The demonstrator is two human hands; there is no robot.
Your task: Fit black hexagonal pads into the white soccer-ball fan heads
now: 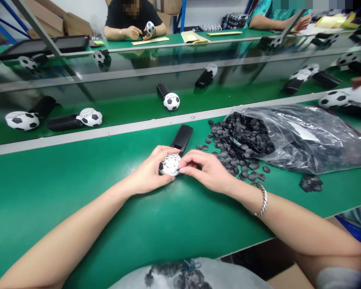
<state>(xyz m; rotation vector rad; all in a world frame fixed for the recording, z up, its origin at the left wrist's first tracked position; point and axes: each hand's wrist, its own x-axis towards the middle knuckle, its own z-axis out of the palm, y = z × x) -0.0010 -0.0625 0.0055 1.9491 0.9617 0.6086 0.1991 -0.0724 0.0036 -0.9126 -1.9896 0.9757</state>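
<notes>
A small white soccer ball (pixel 170 163) with open cut-outs and some black patches sits in front of me, joined to a black rectangular handle (pixel 183 137) that points away. My left hand (pixel 150 170) is closed round the ball's left side, thumb below and fingers above. Against the ball's right side, my right hand (pixel 206 168) pinches with thumb and forefinger; a small dark bit shows at the fingertips, too small to make out fully. To the right of that hand, black pentagon patches (pixel 249 138) spill out of a clear plastic bag (pixel 303 140).
Beyond the pale metal rail (pixel 123 130), a green conveyor belt (pixel 132 106) carries several ball-and-handle pieces, among them one ball (pixel 171 101) straight ahead. A clump of black patches (pixel 311 183) lies at the right. Across the line, a person (pixel 135 24) holds another ball.
</notes>
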